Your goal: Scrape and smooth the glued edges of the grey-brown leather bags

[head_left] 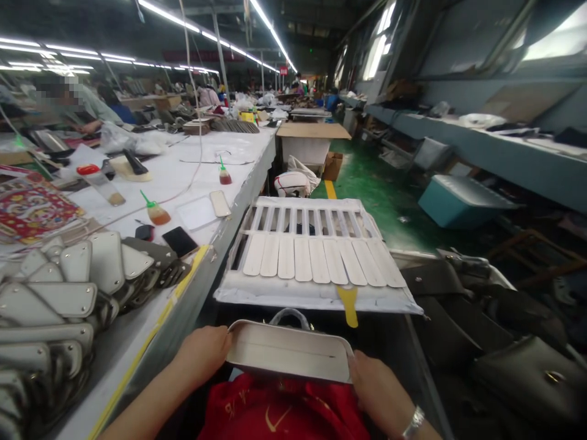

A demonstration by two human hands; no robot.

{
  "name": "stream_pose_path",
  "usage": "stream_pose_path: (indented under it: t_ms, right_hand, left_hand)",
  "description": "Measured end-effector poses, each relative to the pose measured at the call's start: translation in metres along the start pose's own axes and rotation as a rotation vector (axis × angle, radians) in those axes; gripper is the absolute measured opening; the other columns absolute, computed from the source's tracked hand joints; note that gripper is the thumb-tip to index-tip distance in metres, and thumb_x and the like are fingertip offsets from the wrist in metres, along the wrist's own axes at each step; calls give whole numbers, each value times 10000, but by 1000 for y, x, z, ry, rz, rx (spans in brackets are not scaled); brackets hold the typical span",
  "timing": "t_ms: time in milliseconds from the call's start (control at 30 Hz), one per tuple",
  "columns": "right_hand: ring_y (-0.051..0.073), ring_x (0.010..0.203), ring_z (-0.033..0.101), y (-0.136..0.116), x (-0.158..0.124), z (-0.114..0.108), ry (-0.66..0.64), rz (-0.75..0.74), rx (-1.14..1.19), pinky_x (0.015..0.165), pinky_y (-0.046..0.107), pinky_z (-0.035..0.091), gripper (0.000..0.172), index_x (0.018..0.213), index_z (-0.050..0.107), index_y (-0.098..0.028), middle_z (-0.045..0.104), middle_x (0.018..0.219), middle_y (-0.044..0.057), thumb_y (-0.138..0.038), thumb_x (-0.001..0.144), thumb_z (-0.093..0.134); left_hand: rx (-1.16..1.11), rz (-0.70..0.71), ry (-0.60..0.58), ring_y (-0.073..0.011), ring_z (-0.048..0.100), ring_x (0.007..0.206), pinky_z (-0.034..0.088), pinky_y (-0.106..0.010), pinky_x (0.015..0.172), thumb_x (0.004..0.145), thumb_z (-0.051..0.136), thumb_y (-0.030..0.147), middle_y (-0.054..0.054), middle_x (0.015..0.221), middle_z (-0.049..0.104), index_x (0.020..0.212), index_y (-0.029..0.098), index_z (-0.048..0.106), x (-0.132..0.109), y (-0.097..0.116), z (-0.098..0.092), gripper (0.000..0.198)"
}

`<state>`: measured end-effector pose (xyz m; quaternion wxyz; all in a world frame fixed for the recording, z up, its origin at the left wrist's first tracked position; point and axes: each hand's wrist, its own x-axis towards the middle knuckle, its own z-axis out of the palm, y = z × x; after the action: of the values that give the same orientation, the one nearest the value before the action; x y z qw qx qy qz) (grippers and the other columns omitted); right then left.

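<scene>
A handbag with a long, pale, round-cornered panel facing up lies across the front of my body. A thin slit or line runs along that panel, and a grey handle arches beyond its far edge. My left hand is closed on the panel's left end. At the right end, my right hand grips the other corner, its fingers partly hidden. Just ahead, a white slatted rack bears a row of similar pale strips. A yellow spatula-like tool hangs over its near edge.
Stacked grey-white pieces with rivets cover the near left table. A phone and glue bottles lie behind them. Dark bags fill the right side. A teal box stands on the green floor. A person works far left.
</scene>
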<state>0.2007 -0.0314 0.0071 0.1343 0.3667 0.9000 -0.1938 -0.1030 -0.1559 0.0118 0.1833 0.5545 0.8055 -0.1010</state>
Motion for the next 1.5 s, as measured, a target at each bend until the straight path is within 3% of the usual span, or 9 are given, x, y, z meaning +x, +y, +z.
stream_pose_path:
  t_ms: [267, 467, 600, 700, 800, 867, 967, 1067, 1500]
  right_hand:
    - [207, 737, 606, 5, 4, 8, -14, -47, -28, 654, 259, 432, 221, 819, 629, -87, 624, 827, 162, -62, 802, 410]
    - [188, 727, 609, 6, 1, 10, -5, 94, 97, 649, 256, 425, 294, 897, 590, -79, 627, 815, 136, -92, 878, 296]
    - [181, 679, 612, 5, 2, 2, -18, 199, 238, 592, 252, 405, 392, 787, 563, -111, 633, 761, 122, -199, 937, 211]
    - [184, 621, 608, 6, 1, 1, -6, 270, 295, 551, 254, 386, 411, 719, 522, -142, 632, 709, 107, -397, 932, 281]
    - [171, 577, 598, 9, 0, 7, 11, 279, 297, 531, 252, 369, 406, 681, 500, -157, 628, 688, 93, -416, 920, 298]
    - [162, 559, 592, 10, 0, 11, 1, 293, 289, 531, 253, 368, 392, 676, 510, -155, 628, 683, 94, -352, 926, 281]
    - [172, 592, 602, 9, 1, 12, -16, 277, 235, 551, 261, 381, 388, 717, 553, -133, 633, 701, 113, -247, 927, 247]
    - [200, 690, 616, 6, 2, 9, -34, 155, 100, 597, 269, 397, 257, 799, 595, -97, 636, 750, 133, -123, 866, 347]
    - [228, 687, 623, 8, 7, 8, -61, -133, -200, 612, 287, 478, 288, 854, 652, -70, 641, 808, 141, 66, 685, 463]
  left_hand:
    - [-15, 82, -68, -265, 628, 842, 445, -373, 755, 879, 253, 242, -134, 853, 673, 779, 144, 615, 8, -4, 4, 388]
    - [-161, 32, -23, -232, 625, 791, 436, -326, 702, 920, 169, 328, -103, 812, 662, 797, 171, 553, 4, -5, 23, 433]
    - [-185, 39, -32, -263, 609, 769, 421, -357, 696, 894, 214, 349, -115, 780, 647, 738, 169, 542, 7, -7, 16, 406]
    - [-397, 43, -134, -218, 589, 661, 431, -307, 620, 884, 179, 487, -69, 694, 610, 694, 173, 526, 6, -13, 5, 506]
    - [-707, -57, -273, -178, 523, 498, 400, -269, 455, 823, 55, 651, -28, 587, 531, 655, 174, 478, 3, -18, 0, 659]
    - [-640, -37, -187, -189, 549, 552, 409, -270, 485, 832, 119, 640, -31, 631, 553, 683, 178, 483, 1, -17, 1, 606]
    - [-248, 27, -15, -240, 607, 739, 429, -323, 646, 883, 244, 452, -71, 763, 633, 749, 185, 521, 1, -9, 4, 407]
    - [-29, -9, -14, -274, 629, 770, 426, -368, 678, 883, 237, 319, -111, 797, 666, 766, 179, 547, 2, -1, 6, 360]
    - [-130, 15, -56, -255, 619, 722, 397, -322, 636, 841, 290, 289, -110, 726, 655, 653, 179, 540, 4, -3, 4, 332]
